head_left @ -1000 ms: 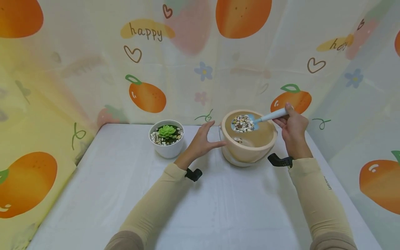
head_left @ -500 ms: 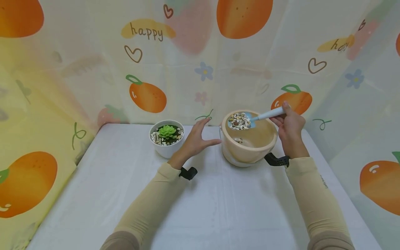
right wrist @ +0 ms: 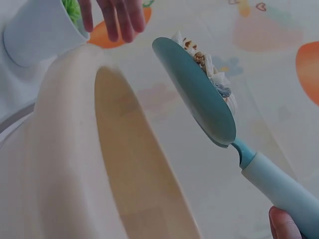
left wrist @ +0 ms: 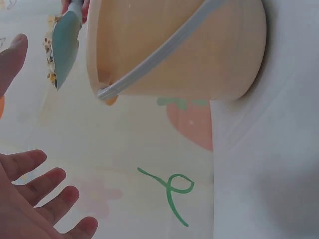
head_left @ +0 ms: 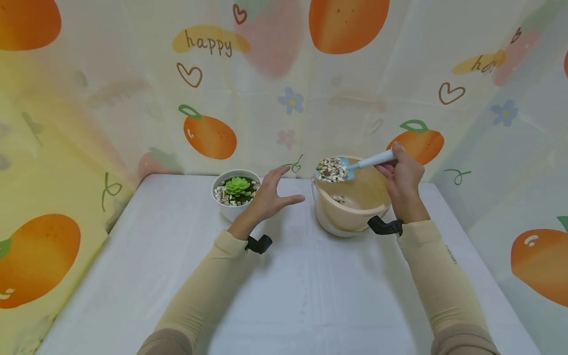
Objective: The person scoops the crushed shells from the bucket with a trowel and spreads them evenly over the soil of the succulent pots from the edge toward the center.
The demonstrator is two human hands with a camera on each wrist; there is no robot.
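My right hand (head_left: 405, 181) grips the pale handle of a small blue shovel (right wrist: 199, 94) heaped with mixed pebbles (head_left: 332, 170). The shovel is held level above the left rim of a beige bucket (head_left: 350, 219), clear of the rim in the right wrist view. A few pebbles (head_left: 339, 199) lie at the bucket's bottom. My left hand (head_left: 268, 197), fingers and thumb spread, holds nothing. It is between the bucket and a white pot (head_left: 235, 212), overlapping the pot's right side in the head view. Inside the pot a green succulent (head_left: 237, 187) sits in dark soil ringed by pebbles.
A white cloth covers the table (head_left: 284, 296). Behind it and along both sides hangs a printed curtain (head_left: 266, 123) with oranges and hearts. The bucket's grey carrying handle (left wrist: 159, 55) hangs down against its side.
The right hand has carried the loaded shovel leftward, from over the bucket's middle to its left rim. The left hand has drawn away leftward from the bucket toward the white pot.
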